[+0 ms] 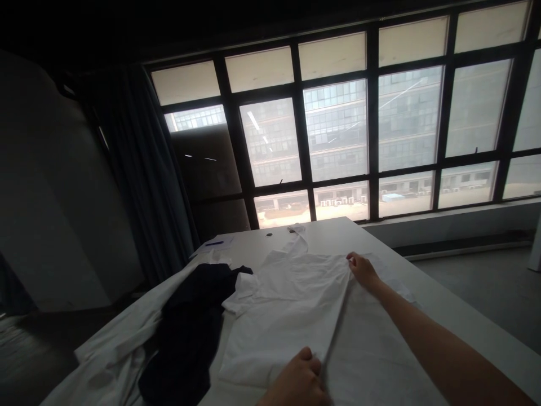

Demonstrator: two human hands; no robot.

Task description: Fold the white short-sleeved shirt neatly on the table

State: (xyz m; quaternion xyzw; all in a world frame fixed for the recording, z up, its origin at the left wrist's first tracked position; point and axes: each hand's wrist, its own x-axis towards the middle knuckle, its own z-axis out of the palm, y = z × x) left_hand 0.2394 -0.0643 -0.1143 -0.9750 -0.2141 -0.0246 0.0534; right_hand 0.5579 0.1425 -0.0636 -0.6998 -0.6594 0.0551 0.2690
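Observation:
A white shirt (287, 310) lies spread over the table, its sleeve toward the left and a narrow white strip of cloth reaching to the far side. My right hand (362, 270) is closed in a pinch on the shirt's far right part. Nearer to me, my left hand (301, 379) grips the same shirt at its lower right edge, fingers curled in. Between the two hands the cloth makes a straight, slightly raised edge. More thin white cloth lies flat to the right of that edge, under my right forearm; whether it belongs to the same shirt I cannot tell.
Dark navy clothing (192, 332) lies left of the shirt, with a crumpled white garment (114, 349) along the left edge. A purple pen (214, 243) rests on paper at the table's far left corner. Beyond the white table (456, 316) are large windows and a dark blue curtain (143, 169).

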